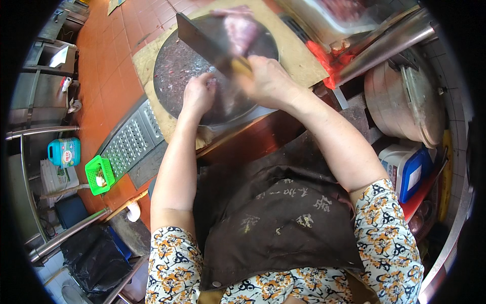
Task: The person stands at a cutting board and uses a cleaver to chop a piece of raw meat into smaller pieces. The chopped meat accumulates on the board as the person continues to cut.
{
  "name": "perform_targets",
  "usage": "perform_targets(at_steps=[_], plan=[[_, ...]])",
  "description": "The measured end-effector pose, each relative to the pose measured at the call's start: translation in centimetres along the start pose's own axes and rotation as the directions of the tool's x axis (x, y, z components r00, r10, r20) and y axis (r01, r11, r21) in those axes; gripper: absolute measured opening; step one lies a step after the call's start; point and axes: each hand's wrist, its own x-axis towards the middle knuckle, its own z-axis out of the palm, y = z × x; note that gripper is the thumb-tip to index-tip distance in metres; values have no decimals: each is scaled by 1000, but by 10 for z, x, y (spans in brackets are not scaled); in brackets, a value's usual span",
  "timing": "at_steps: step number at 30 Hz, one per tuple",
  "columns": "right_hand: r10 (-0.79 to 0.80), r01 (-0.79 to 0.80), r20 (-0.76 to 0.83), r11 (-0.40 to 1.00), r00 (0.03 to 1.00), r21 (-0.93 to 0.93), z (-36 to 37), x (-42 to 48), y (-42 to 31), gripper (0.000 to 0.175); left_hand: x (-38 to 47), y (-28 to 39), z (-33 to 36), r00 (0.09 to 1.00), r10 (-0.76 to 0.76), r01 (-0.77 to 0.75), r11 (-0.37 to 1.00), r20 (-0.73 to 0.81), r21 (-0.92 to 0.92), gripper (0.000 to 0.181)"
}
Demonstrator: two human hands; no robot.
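Observation:
A cleaver with a broad dark blade is in my right hand, which grips its yellowish handle. The blade is raised at a slant over a round dark chopping block, and it is blurred. My left hand is curled at the block's near left part, with a small reddish piece of meat at its fingertips. Beyond the cleaver, a larger pale pink piece of raw meat lies at the block's far side. Small meat scraps are scattered over the block's left half.
Brown cardboard lies under the block. A tray of meat stands at the far right, near a red plastic bag and a metal rail. Left below are a perforated metal drain cover and a green basket.

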Motion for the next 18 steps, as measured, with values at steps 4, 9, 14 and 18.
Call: perform_targets(at_steps=[4,9,14,18], plan=[[11,-11,30,1000,999,-9,-4,-1,6,36,1,1,2,1000,22,-23,998,20,59,10],[24,-25,69,1000,997,10,-10,-8,5,37,1,-16,-38,914,-405,382,871,-10,-309,16],[20,-21,62,999,998,28,-6,-7,2,37,5,-33,-44,874,-425,482,694,236,-535,17],[-11,10,58,1000,998,19,4,-4,7,36,10,-31,-19,914,-363,404,846,180,-349,17]])
